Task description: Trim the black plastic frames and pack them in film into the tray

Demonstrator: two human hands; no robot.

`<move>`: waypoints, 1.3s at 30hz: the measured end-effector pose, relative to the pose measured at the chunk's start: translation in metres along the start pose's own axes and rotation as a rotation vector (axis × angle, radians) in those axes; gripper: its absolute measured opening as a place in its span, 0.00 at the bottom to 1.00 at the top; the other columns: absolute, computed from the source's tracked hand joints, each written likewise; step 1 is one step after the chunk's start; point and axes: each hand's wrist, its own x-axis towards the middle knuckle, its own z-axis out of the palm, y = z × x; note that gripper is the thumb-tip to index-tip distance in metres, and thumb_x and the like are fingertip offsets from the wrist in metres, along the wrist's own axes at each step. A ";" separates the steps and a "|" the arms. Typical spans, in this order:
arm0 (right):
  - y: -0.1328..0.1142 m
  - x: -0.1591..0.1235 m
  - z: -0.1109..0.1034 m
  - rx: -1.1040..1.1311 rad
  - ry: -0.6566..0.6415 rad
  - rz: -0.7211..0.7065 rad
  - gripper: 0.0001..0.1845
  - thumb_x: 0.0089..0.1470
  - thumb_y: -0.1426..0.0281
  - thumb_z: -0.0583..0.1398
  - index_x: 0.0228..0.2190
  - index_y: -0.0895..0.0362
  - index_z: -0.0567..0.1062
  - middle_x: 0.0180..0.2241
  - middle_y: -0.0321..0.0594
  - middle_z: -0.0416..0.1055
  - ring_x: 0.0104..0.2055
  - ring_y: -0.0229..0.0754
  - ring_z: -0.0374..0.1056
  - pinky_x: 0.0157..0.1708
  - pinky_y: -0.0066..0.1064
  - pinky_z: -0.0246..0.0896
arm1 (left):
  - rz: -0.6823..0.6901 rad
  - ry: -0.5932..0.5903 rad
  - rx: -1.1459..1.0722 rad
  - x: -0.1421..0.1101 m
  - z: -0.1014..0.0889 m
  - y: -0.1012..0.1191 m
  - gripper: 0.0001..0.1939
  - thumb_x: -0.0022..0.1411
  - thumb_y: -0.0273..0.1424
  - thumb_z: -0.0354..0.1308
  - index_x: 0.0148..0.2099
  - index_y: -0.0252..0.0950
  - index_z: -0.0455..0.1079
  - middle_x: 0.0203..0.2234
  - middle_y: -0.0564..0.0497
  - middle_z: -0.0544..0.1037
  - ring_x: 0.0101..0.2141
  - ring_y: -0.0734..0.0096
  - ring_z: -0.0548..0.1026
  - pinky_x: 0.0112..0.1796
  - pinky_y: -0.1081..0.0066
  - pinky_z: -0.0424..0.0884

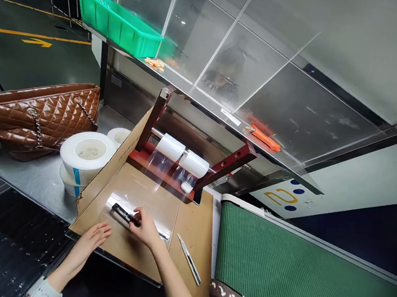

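Observation:
A small black oblong part lies on a clear film sheet spread over a flat cardboard sheet. My right hand rests on the part's right end, fingers curled over it. My left hand lies flat on the cardboard just left of it, fingers stretched out, holding nothing. Behind them a dark red stand carries two rolls of clear film on a rod, film hanging down toward the cardboard.
A metal utility knife lies on the cardboard at right. White tape rolls and a brown quilted bag sit at left. A green conveyor belt runs at right. Above, a shelf holds a green bin and an orange cutter.

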 end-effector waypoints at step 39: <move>-0.035 -0.020 -0.006 0.124 0.135 -0.159 0.30 0.49 0.72 0.60 0.53 0.58 0.59 0.42 0.43 0.69 0.43 0.43 0.66 0.47 0.38 0.62 | 0.100 -0.092 -0.386 -0.001 0.050 0.020 0.15 0.65 0.28 0.52 0.54 0.34 0.61 0.55 0.46 0.67 0.51 0.68 0.69 0.50 0.68 0.69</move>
